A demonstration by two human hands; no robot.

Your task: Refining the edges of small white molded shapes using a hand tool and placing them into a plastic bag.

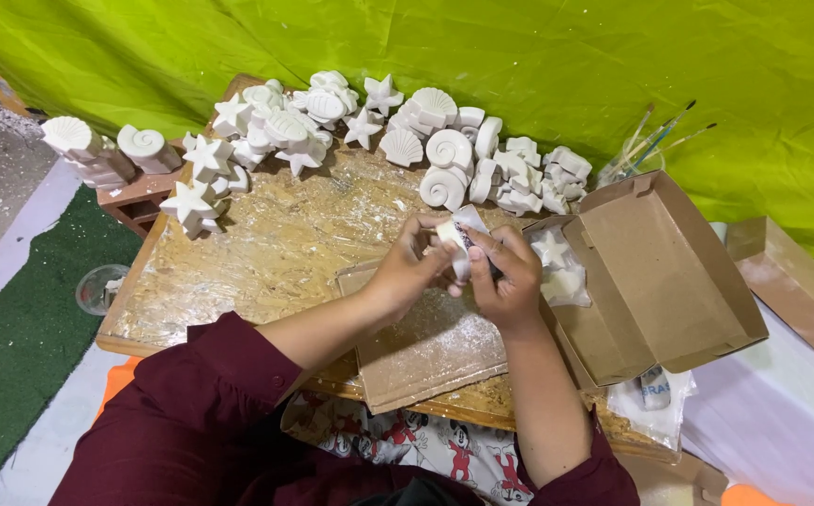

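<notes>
Both hands meet over the wooden board (266, 253). My left hand (411, 262) and my right hand (505, 276) together hold a small white plaster piece (452, 232) wrapped partly in clear plastic film. Its exact shape is hidden by my fingers. Just right of my right hand an open cardboard box (655, 272) holds white plaster pieces (555, 262), one a star. A flat cardboard sheet (425, 347) lies under my forearms.
Several white plaster shells, stars and spirals (444, 150) are piled along the board's far edge, with more on a low shelf (135, 192) at left. Paintbrushes stand in a clear jar (646, 155). Another cardboard piece (796, 281) lies at right. A green cloth (519, 56) hangs behind.
</notes>
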